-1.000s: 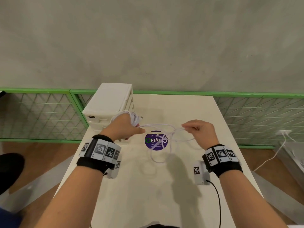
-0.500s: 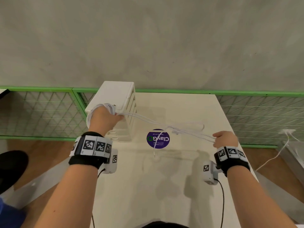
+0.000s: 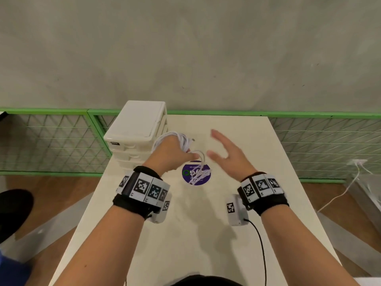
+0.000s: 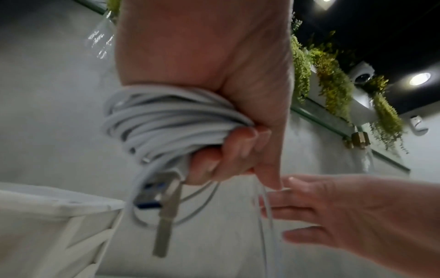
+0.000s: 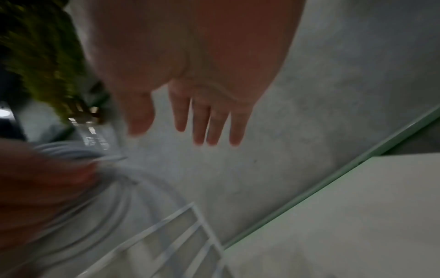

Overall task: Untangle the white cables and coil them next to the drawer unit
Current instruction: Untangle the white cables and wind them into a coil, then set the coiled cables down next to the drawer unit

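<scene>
Gripping coiled white cables (image 3: pixel 181 141), left hand (image 3: pixel 171 155) hovers beside drawer unit (image 3: pixel 136 133); right hand (image 3: pixel 228 155) spread, empty.

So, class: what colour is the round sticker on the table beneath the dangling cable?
The round sticker is purple with a green ring and white lettering; head view.

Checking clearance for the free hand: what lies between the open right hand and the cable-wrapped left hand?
Head view: only a hanging white cable loop between right hand and left hand.
</scene>
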